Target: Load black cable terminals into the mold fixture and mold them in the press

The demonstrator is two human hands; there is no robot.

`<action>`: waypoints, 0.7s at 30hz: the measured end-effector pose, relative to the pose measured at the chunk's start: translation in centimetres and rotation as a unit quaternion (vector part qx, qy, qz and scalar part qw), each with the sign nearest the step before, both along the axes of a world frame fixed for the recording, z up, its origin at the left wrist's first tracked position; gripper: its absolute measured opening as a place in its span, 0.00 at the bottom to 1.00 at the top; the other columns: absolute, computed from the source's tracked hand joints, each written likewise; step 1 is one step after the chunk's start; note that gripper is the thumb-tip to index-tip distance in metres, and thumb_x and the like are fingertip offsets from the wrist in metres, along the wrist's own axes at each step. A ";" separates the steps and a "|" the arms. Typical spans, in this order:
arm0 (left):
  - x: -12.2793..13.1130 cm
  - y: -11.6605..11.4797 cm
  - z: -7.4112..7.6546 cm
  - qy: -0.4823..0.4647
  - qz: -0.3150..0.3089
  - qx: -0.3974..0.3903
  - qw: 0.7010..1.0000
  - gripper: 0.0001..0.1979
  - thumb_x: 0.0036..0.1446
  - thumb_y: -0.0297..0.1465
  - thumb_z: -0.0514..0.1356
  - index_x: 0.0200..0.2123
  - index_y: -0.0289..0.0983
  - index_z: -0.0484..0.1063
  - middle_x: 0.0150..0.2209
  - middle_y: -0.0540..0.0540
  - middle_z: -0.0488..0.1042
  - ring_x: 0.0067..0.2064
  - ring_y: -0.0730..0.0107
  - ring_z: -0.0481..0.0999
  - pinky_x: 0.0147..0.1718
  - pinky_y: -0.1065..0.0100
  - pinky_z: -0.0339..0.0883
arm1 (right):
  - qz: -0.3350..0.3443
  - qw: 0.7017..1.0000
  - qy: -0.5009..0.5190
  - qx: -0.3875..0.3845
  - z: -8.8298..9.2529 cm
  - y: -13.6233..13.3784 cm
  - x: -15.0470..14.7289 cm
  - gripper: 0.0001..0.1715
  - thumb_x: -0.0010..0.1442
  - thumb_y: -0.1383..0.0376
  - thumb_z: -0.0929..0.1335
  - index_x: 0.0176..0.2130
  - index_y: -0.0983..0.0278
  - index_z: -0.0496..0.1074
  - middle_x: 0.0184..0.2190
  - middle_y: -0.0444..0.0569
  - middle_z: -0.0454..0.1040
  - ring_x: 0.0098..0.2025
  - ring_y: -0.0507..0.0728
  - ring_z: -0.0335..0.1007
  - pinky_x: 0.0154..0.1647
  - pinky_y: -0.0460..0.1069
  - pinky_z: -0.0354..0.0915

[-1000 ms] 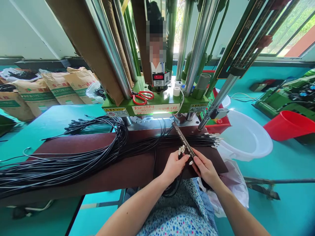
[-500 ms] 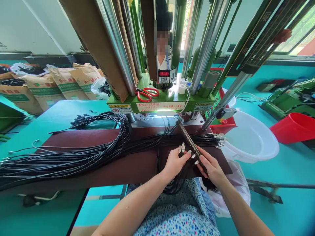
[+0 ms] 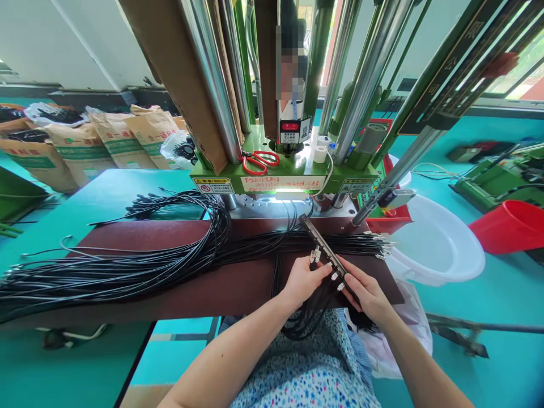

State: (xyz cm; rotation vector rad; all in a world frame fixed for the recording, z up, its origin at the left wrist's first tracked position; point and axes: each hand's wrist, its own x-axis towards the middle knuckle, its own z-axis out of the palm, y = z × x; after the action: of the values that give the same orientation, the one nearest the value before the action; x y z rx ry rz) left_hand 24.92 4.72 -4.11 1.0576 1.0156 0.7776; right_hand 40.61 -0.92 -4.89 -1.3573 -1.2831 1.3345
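My hands hold a narrow dark metal bar (image 3: 323, 251) that slants across a brown mat (image 3: 242, 289). My left hand (image 3: 304, 280) pinches black cables near the bar, and their small metal ends (image 3: 315, 255) stick up beside it. My right hand (image 3: 368, 294) grips the bar's lower end, with more metal ends (image 3: 339, 281) showing between my hands. A large bundle of black cables (image 3: 127, 277) runs left across the mat. Another row of cable ends (image 3: 365, 245) lies to the right. Cable loops hang below my hands toward my floral lap.
A green press (image 3: 283, 184) with steel columns stands just ahead, red scissors (image 3: 260, 161) on its deck. A person (image 3: 289, 110) stands behind it. A white basin (image 3: 437, 241) and white plastic bag (image 3: 395, 340) sit right; a red bucket (image 3: 510, 226) and stacked sacks (image 3: 127, 141) lie farther off.
The whole scene has shifted slightly right in view as my head turned. My hands stay on the bar and cables, with the metal ends between them slightly rearranged.
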 end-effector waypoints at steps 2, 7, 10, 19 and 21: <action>-0.1 0.0 -0.2 -0.001 0.003 0.014 1.000 0.14 0.45 0.37 0.61 0.19 0.35 0.61 0.13 0.57 0.57 0.16 0.82 0.53 0.17 0.75 0.47 | 0.005 0.999 -0.031 0.003 0.0 0.0 -0.2 0.35 0.61 0.53 0.60 0.61 0.69 0.54 0.16 0.39 0.57 0.15 0.46 0.50 0.12 0.42 0.49; -0.1 -0.1 -0.6 -0.017 0.024 0.030 0.999 0.14 0.47 0.39 0.60 0.21 0.35 0.61 0.14 0.57 0.58 0.15 0.83 0.53 0.15 0.76 0.47 | 0.002 1.000 -0.012 0.001 0.1 0.0 -0.4 0.34 0.61 0.54 0.60 0.60 0.70 0.54 0.15 0.38 0.55 0.14 0.46 0.49 0.11 0.42 0.47; -0.4 0.0 -0.5 -0.045 0.074 0.011 0.996 0.15 0.53 0.44 0.53 0.26 0.39 0.56 0.12 0.60 0.56 0.11 0.82 0.49 0.11 0.77 0.43 | -0.012 0.999 0.030 -0.001 0.2 0.1 -0.1 0.34 0.62 0.55 0.60 0.60 0.71 0.54 0.13 0.36 0.54 0.13 0.45 0.46 0.11 0.42 0.44; -0.7 0.0 -0.6 -0.073 0.076 -0.026 0.994 0.17 0.44 0.41 0.63 0.24 0.36 0.60 0.12 0.61 0.52 0.13 0.86 0.47 0.13 0.78 0.42 | 0.012 0.999 0.034 -0.028 -0.3 0.2 0.7 0.34 0.61 0.53 0.61 0.60 0.69 0.54 0.15 0.38 0.57 0.14 0.45 0.47 0.11 0.41 0.45; -0.7 0.1 -0.5 -0.062 0.084 -0.029 0.994 0.17 0.43 0.42 0.63 0.23 0.35 0.61 0.12 0.60 0.53 0.13 0.86 0.48 0.13 0.77 0.42 | 0.018 0.999 0.026 -0.036 -0.1 0.3 0.9 0.35 0.60 0.53 0.61 0.60 0.69 0.55 0.17 0.40 0.60 0.14 0.45 0.49 0.11 0.41 0.44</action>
State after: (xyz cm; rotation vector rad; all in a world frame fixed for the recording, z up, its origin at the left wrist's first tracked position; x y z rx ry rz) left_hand 24.22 4.77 -4.63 0.8708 1.0240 0.9337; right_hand 41.51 -0.58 -5.00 -1.3458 -1.2406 1.4437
